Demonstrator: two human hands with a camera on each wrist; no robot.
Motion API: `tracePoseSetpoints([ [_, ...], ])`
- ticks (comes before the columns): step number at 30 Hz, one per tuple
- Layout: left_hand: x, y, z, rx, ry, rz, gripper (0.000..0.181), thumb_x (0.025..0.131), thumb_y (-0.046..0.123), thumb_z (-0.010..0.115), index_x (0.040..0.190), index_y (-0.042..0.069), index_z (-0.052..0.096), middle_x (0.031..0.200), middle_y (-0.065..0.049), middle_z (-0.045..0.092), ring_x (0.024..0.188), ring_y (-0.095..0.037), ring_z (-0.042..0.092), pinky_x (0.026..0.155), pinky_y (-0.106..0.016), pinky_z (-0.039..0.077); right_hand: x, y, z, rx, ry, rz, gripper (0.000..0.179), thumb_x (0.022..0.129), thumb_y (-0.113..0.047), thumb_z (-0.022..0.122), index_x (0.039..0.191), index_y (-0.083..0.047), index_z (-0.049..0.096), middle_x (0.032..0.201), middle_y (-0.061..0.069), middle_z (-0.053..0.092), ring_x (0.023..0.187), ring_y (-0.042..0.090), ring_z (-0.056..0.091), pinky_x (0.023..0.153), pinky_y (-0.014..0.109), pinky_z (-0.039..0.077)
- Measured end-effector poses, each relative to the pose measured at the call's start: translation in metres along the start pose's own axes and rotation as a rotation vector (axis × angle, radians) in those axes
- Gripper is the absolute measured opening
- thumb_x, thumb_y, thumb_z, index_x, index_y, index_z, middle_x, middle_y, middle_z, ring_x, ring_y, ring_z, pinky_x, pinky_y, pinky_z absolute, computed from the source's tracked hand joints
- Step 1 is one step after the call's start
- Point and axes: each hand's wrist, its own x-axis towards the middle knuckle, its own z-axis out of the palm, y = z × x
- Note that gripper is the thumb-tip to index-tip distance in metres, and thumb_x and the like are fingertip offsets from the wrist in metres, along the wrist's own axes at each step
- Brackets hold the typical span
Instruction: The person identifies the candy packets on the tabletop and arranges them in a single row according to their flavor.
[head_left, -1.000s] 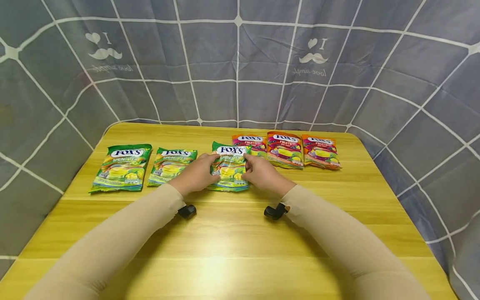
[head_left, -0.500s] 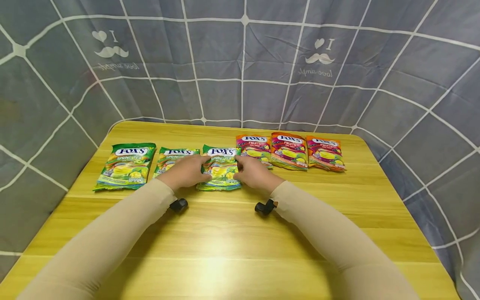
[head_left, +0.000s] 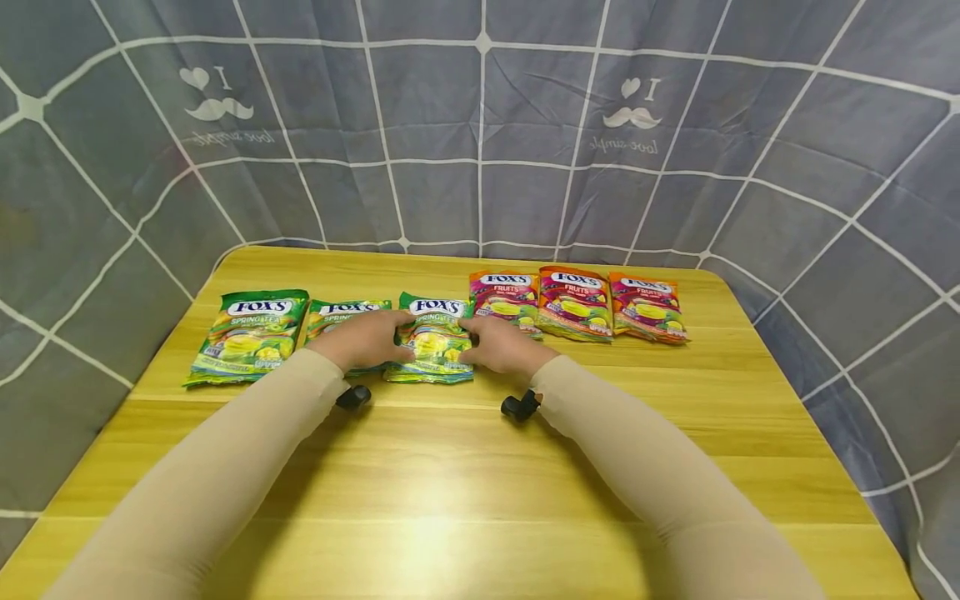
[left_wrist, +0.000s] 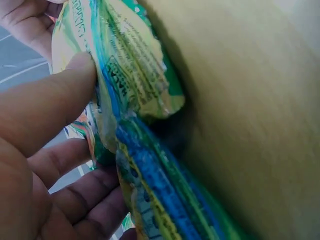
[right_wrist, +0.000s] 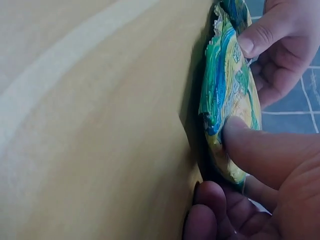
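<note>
Pinching at either side edge, the fingers of my left hand (head_left: 366, 340) and right hand (head_left: 504, 343) curl in close on one held green FOX'S Spring Tea packet (head_left: 432, 346), with no wide gap left in either grip. My left thumb (left_wrist: 82, 70) lies on the front face by the lower seam; my right thumb (right_wrist: 239, 134) presses the same face from the opposite edge, other fingers tucked beneath. The packet sits squarely between my hands, neither one nearer, face up, its longer axis seeming to run away from me, the brand name at the far end. Whether its underside touches the table (head_left: 431, 467) I cannot tell. To its left, just beside it and partly hidden by my left hand, lies the middle green packet (head_left: 332, 312); beyond that, the outer green packet (head_left: 246, 342) rests at the row's left end. To its right, close by the upper corner, is the nearest red FOX'S Fruits packet (head_left: 504, 298), then the middle red packet (head_left: 575, 302) and the far red packet (head_left: 648, 308). Any sideways shift, I judge, would turn on the scant room between these two neighbours. Behind the row hangs a grey cloth (head_left: 431, 104) with white grid lines.
</note>
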Motion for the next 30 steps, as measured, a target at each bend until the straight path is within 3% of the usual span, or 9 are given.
tracePoseSetpoints([
  [5,0.0006,0.0008,-0.0029,-0.009,0.003,-0.003,0.078,0.101,0.041,0.072,0.164,0.01,0.038,0.166,-0.02,0.041,0.151,-0.046,0.04,0.12,-0.064,0.037,0.001,-0.0009,-0.0015,0.011,-0.028,0.003,0.075,0.1,-0.031,0.075,0.165,-0.02,0.038,0.152,0.011,0.059,0.134,0.025,0.057,0.12,0.044,0.044],
  [12,0.0021,-0.0007,-0.0037,-0.028,0.0,0.001,0.077,0.1,0.038,0.073,0.163,0.008,0.039,0.165,-0.021,0.043,0.15,-0.047,0.042,0.12,-0.064,0.038,0.0007,-0.004,-0.0028,-0.006,-0.048,-0.002,0.075,0.101,-0.033,0.073,0.166,-0.023,0.036,0.16,0.013,0.051,0.143,0.027,0.052,0.124,0.046,0.039],
  [19,0.0041,-0.0033,-0.0014,-0.04,-0.008,-0.02,0.077,0.099,0.036,0.075,0.162,0.008,0.04,0.164,-0.021,0.044,0.15,-0.047,0.043,0.119,-0.063,0.039,0.003,-0.0024,0.0006,0.003,-0.059,-0.019,0.074,0.102,-0.033,0.071,0.166,-0.022,0.035,0.135,0.011,0.065,0.118,0.021,0.06,0.116,0.043,0.046],
  [24,0.0054,-0.0031,-0.0009,-0.044,-0.012,-0.022,0.077,0.099,0.035,0.075,0.163,0.009,0.04,0.163,-0.02,0.045,0.148,-0.046,0.044,0.118,-0.063,0.041,0.0034,-0.0017,0.0004,0.015,-0.059,-0.015,0.074,0.102,-0.031,0.072,0.166,-0.022,0.035,0.127,0.01,0.066,0.112,0.021,0.06,0.113,0.042,0.047],
  [30,0.0075,-0.0016,-0.0023,-0.039,-0.014,-0.009,0.077,0.098,0.035,0.076,0.161,0.009,0.042,0.161,-0.02,0.049,0.147,-0.045,0.047,0.117,-0.062,0.043,0.0025,-0.0009,-0.0008,0.038,-0.068,-0.008,0.074,0.102,-0.03,0.072,0.166,-0.023,0.035,0.133,0.013,0.066,0.116,0.024,0.061,0.113,0.042,0.047],
])
